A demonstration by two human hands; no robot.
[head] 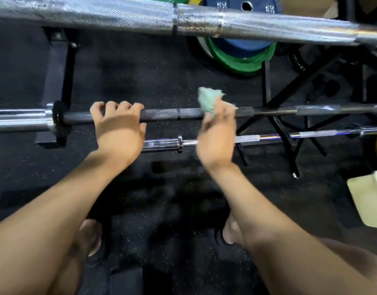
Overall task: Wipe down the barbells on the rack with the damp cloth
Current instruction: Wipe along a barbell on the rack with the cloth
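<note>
A dark barbell runs left to right across the middle of the head view, with a chrome sleeve at its left end. My left hand grips its shaft with the fingers curled over the top. My right hand holds a crumpled pale green cloth against the same shaft, a little to the right. A thick knurled silver barbell crosses the top of the view, closer to the camera. A thinner chrome barbell lies lower, partly hidden behind both hands.
Black rack posts stand at the left, and black crossed rack legs at the right. Green and blue weight plates are stacked at the back. A pale box sits at the right edge. My bare feet stand on black rubber flooring.
</note>
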